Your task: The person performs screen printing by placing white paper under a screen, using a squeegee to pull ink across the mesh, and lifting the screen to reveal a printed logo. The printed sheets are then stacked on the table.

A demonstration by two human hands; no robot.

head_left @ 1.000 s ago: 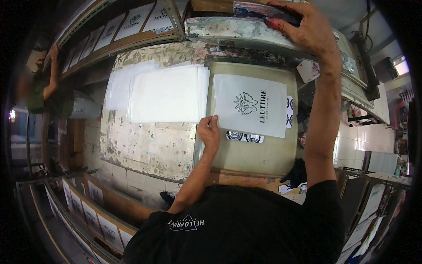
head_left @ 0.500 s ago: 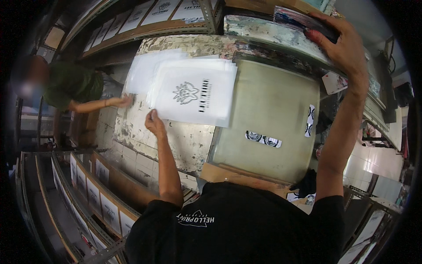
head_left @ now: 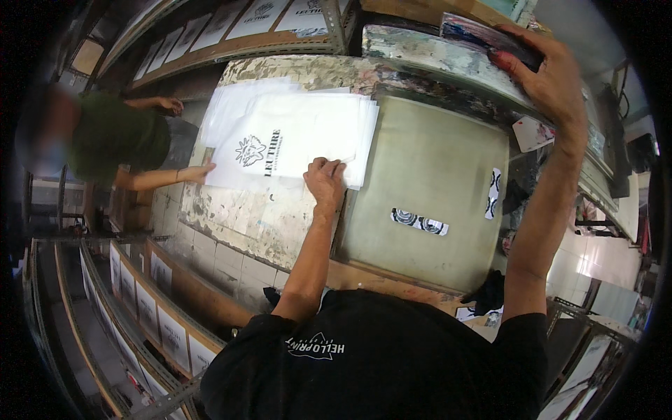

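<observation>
My left hand (head_left: pixel 325 182) is at the lower right corner of a stack of white sheets (head_left: pixel 315 119), fingers pinched on a sheet's edge. A top sheet (head_left: pixel 234 150) with a black crest and lettering lies shifted left on the stack. A co-worker's hand (head_left: pixel 199 171) holds its left edge. At the upper right, my right hand (head_left: pixel 532 70) grips a dark, ink-smeared block (head_left: pixel 465 29) that looks like a squeegee, its thumb across the face. That block sits above a long, paint-stained white frame bar (head_left: pixel 420 47). The fingers behind it are partly hidden.
Right of the stack lies a pale greenish board (head_left: pixel 427 154) with two patterned strips (head_left: pixel 420 221) on it. The worn table (head_left: pixel 238 217) shows below the sheets. Slotted racks of printed sheets (head_left: pixel 168 325) stand lower left and along the top (head_left: pixel 231 42). The co-worker (head_left: pixel 119 133) stands at the left.
The printed sheet has slid left and the co-worker's hand now holds it. My left hand has moved from the stack's left side to its right corner. My right hand has barely moved.
</observation>
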